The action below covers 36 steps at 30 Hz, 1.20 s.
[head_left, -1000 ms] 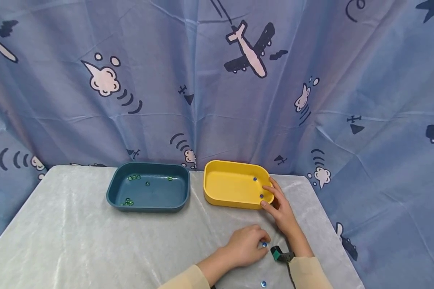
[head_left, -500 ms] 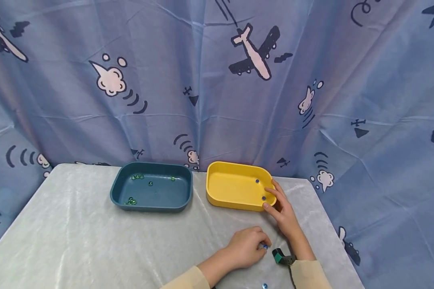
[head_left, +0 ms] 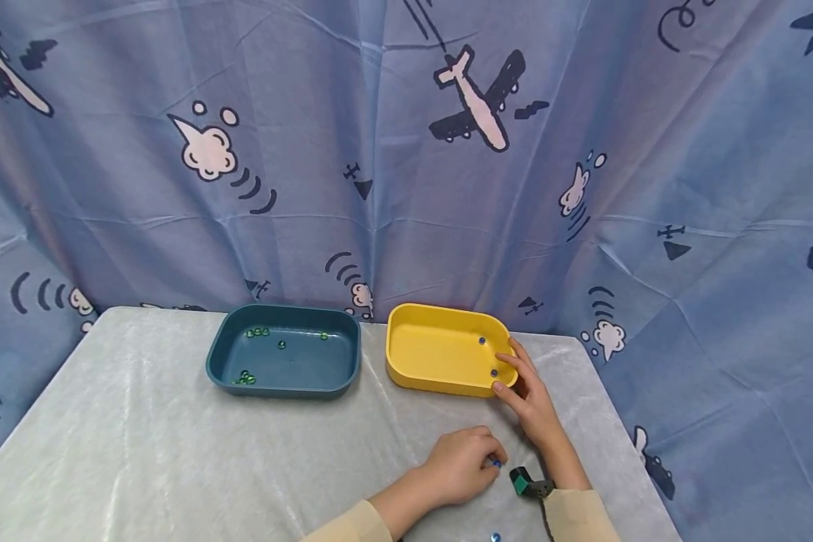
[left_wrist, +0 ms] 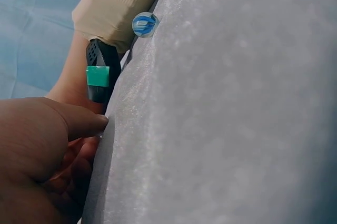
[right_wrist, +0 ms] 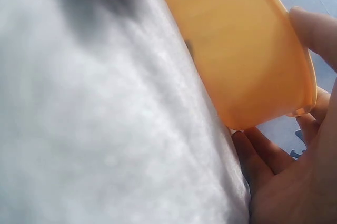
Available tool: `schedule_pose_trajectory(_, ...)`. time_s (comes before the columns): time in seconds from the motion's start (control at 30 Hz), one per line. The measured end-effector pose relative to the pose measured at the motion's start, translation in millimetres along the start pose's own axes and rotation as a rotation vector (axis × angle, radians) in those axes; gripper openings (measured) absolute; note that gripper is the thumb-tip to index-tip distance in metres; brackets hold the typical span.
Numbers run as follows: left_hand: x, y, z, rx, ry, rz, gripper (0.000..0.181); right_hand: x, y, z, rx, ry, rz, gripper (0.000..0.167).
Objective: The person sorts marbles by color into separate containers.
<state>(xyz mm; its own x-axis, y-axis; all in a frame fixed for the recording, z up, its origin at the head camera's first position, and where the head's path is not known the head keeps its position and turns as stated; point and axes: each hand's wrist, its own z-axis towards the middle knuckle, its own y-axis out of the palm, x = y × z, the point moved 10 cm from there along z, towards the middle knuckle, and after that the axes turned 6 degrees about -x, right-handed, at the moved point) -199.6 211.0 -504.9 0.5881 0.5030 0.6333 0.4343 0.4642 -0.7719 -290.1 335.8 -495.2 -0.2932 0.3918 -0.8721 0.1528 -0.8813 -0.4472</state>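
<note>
In the head view my left hand (head_left: 457,467) rests low on the cloth, its thumb and index finger pinching a blue marble (head_left: 497,464). The left wrist view hides that marble behind the thumb. My right hand (head_left: 534,395) holds the right end of the yellow tray (head_left: 440,384), a finger over the rim and the thumb at the front corner. In the right wrist view, more fingers lie around the tray's outer end. Two blue marbles, one (head_left: 482,341) behind the other (head_left: 494,373), lie inside. Another blue marble (head_left: 495,537) is on the cloth near the bottom edge.
A dark teal tray (head_left: 284,391) stands left of the yellow one, with several green marbles (head_left: 246,378) in it. Grey-white cloth (head_left: 196,459) covers the table. A patterned blue curtain (head_left: 298,150) hangs behind. The right wrist carries a black camera (head_left: 523,482).
The left thumb and index finger have come together around the blue marble. The right hand keeps its hold on the yellow tray. The head view has shifted slightly.
</note>
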Motion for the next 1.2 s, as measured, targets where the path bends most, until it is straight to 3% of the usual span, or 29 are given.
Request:
schedule_pose_trajectory(0.43, 2.0, -5.8, -1.6, 0.005, -0.005, -0.058, 0.013, 1.8, -1.3, -0.7, 0.004, 0.005, -0.014, 0.05)
schedule_pose_trajectory(0.87, 3.3, -21.7, -4.4, 0.04, 0.059, -0.127, 0.013, 1.4, -0.7, 0.0, 0.0, -0.002, 0.001, 0.05)
schedule_pose_trajectory(1.03, 1.8, -32.4, -6.2, 0.056, 0.067, -0.138, 0.014, 2.0, -0.8, -0.3, 0.001, -0.001, -0.001, 0.05)
schedule_pose_trajectory(1.2, 3.2, -53.3, -7.7, 0.088, 0.077, -0.159, 0.014, 1.1, -0.8, -0.3, 0.002, -0.007, -0.012, 0.05)
